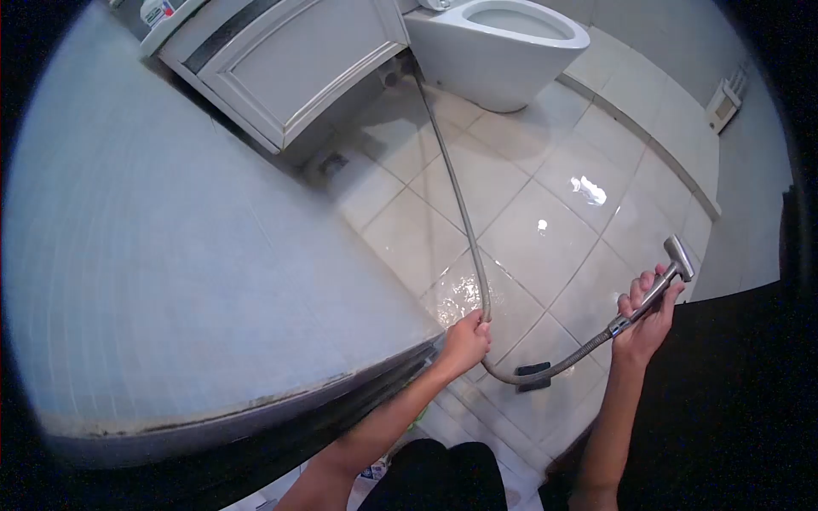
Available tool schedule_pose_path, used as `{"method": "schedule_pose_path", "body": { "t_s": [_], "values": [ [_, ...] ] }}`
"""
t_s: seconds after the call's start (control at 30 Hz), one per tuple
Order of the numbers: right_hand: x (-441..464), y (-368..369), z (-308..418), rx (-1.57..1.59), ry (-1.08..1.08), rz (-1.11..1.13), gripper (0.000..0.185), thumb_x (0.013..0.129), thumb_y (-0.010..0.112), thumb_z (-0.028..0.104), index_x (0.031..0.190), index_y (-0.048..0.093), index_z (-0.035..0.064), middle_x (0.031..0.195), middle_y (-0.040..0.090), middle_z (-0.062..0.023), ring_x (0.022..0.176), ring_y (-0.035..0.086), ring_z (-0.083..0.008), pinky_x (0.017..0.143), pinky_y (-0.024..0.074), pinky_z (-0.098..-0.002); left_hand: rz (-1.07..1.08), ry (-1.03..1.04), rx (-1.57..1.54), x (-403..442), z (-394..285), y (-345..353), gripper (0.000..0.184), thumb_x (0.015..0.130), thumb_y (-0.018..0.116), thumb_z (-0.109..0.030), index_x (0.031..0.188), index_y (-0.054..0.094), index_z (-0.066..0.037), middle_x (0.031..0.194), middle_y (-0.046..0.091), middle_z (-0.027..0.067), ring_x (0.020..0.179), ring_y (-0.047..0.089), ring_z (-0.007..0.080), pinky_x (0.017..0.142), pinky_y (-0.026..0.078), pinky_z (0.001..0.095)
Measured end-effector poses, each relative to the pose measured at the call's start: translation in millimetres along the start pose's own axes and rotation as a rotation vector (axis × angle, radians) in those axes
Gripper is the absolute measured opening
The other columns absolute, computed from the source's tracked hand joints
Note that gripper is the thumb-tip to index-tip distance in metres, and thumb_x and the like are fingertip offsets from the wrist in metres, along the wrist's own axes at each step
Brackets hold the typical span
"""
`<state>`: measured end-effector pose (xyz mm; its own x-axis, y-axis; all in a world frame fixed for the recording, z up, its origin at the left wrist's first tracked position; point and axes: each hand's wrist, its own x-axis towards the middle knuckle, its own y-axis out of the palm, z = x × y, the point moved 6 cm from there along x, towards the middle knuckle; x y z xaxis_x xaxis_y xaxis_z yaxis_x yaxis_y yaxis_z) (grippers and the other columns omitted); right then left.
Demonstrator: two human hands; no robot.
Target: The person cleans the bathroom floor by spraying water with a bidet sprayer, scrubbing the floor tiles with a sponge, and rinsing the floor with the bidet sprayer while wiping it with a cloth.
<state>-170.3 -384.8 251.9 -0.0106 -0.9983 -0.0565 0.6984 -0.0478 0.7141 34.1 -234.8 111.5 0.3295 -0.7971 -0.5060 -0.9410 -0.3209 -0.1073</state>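
Note:
My right hand [646, 319] is wrapped round the handle of a metal handheld sprayer [678, 258], whose T-shaped head points up and to the right. A flexible metal hose [464, 209] runs from the sprayer's lower end, sags in a curve, and passes through my left hand [466, 342]. The fingers of my left hand are closed round the hose. Beyond that hand, the hose stretches away to the gap between the vanity cabinet and the toilet. Below the hose's curve, a dark rectangular object [533, 376] lies on the floor; the hose partly covers it. I cannot tell whether water leaves the sprayer.
Pale floor tiles [503, 192] look wet and reflect light. A white toilet [503, 55] and a white vanity cabinet [298, 64] stand at the back. A low ledge [639, 115] runs along the right wall. A large pale partition [196, 255] fills the left. A floor drain [334, 163] lies near the cabinet.

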Motion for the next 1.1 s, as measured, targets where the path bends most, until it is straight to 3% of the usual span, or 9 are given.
{"method": "schedule_pose_path", "body": {
  "t_s": [0.27,0.4,0.53,0.8,0.93,1.1],
  "values": [
    [15,-30,-11,0.006,0.141,-0.128,0.039,0.095,0.036,0.042,0.105,0.047,0.0060,0.072,0.046,-0.0025,0.050,0.038,-0.0069,0.036,0.0312,-0.0194,-0.095,-0.104,0.161,-8,0,16,0.021,0.090,0.044,-0.011,0.107,0.052,-0.001,0.069,0.056,0.0061,0.059,0.056,0.0125,0.055,0.047,0.0289],
    [12,-16,-18,0.019,0.194,-0.101,0.039,0.095,0.035,0.042,0.105,0.048,0.0058,0.071,0.046,-0.0021,0.050,0.038,-0.0068,0.035,0.0315,-0.0195,-0.139,-0.014,0.247,-7,-6,17,0.020,0.090,0.044,-0.011,0.105,0.052,-0.001,0.068,0.057,0.0069,0.058,0.056,0.0135,0.054,0.047,0.0297],
    [11,-1,-12,0.032,0.232,-0.092,0.040,0.095,0.035,0.042,0.105,0.047,0.0053,0.070,0.046,-0.0029,0.048,0.037,-0.0075,0.035,0.0316,-0.0199,-0.154,-0.058,0.252,-5,-10,19,0.019,0.090,0.046,-0.012,0.105,0.053,-0.002,0.067,0.057,0.0067,0.059,0.057,0.0133,0.055,0.047,0.0291],
    [-1,14,-7,0.076,0.148,-0.160,0.041,0.095,0.035,0.044,0.106,0.047,0.0069,0.072,0.045,-0.0029,0.048,0.037,-0.0077,0.036,0.0331,-0.0205,-0.229,-0.153,0.378,7,-17,15,0.020,0.087,0.048,-0.013,0.103,0.056,-0.004,0.075,0.064,0.0111,0.069,0.063,0.0248,0.064,0.048,0.0376],
    [-2,18,-6,0.109,0.207,-0.158,0.040,0.094,0.035,0.045,0.105,0.047,0.0079,0.073,0.045,-0.0025,0.049,0.037,-0.0078,0.036,0.0332,-0.0205,-0.274,-0.110,0.444,9,-22,27,0.018,0.087,0.048,-0.012,0.100,0.056,-0.003,0.073,0.063,0.0109,0.065,0.062,0.0237,0.061,0.048,0.0372],
    [12,-23,11,0.065,0.041,-0.321,0.039,0.094,0.036,0.044,0.101,0.049,0.0085,0.072,0.044,-0.0016,0.054,0.040,-0.0077,0.040,0.0332,-0.0214,-0.165,-0.127,0.188,36,-4,17,0.017,0.088,0.048,-0.014,0.097,0.055,-0.002,0.066,0.058,0.0068,0.056,0.056,0.0138,0.050,0.045,0.0295]
  ]
}}
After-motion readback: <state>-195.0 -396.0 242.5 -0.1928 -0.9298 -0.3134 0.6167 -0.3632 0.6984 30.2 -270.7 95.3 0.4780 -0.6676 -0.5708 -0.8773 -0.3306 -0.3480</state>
